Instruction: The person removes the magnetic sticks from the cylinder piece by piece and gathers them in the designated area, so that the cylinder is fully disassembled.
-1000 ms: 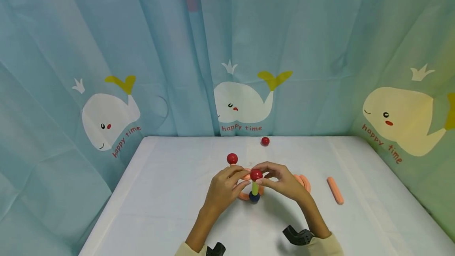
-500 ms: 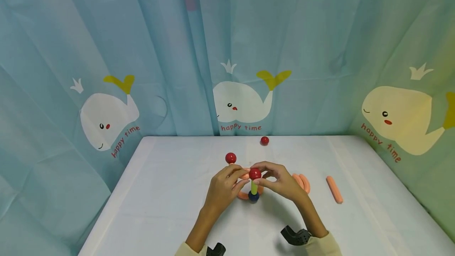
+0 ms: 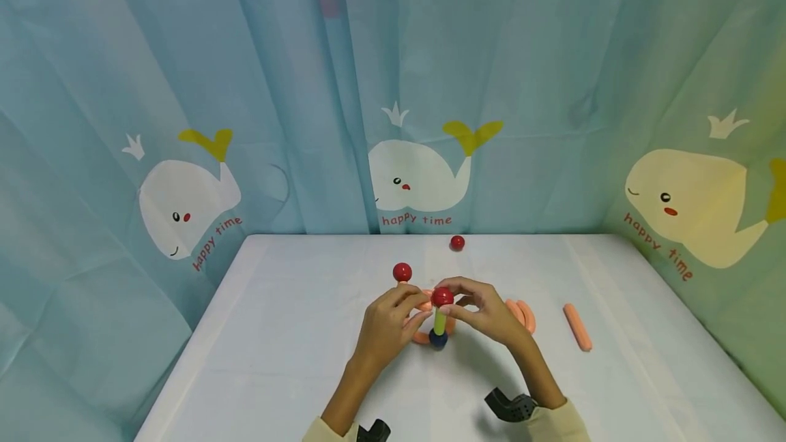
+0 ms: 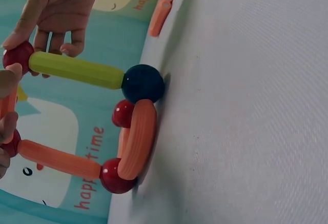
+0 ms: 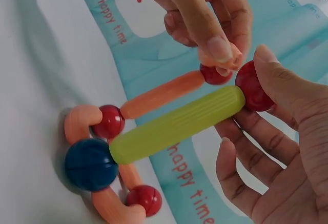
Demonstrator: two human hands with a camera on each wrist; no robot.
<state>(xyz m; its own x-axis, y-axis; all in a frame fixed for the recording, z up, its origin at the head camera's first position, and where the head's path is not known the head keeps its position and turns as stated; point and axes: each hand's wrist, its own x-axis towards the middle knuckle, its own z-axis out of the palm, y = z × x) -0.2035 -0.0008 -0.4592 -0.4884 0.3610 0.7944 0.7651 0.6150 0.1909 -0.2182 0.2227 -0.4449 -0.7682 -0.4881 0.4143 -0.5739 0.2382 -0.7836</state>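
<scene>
A small frame of balls and sticks stands on the table between my hands. Its base joins a dark blue ball [image 5: 91, 164], red balls and curved orange sticks [image 4: 139, 142]. From the blue ball rises a green stick [image 5: 179, 124], topped by a red ball [image 3: 443, 297]. My right hand [image 3: 485, 312] pinches that top ball between thumb and fingers. With thumb and fingertips my left hand [image 3: 383, 326] pinches a short orange stick [image 3: 425, 301] near a second red ball [image 5: 215, 74], which sits on a straight orange upright [image 4: 61, 160].
Beyond the frame, a loose red ball [image 3: 457, 243] lies near the table's back edge. Curved orange sticks [image 3: 520, 316] rest beside my right wrist, and a straight orange stick [image 3: 578, 327] lies farther right. A whale-print curtain [image 3: 540, 74] surrounds the white table [image 3: 264, 333].
Both hands keep their grips almost in place. The rear red ball and the one in my right hand have swayed slightly, ending a little to the right of where they were half a second ago.
</scene>
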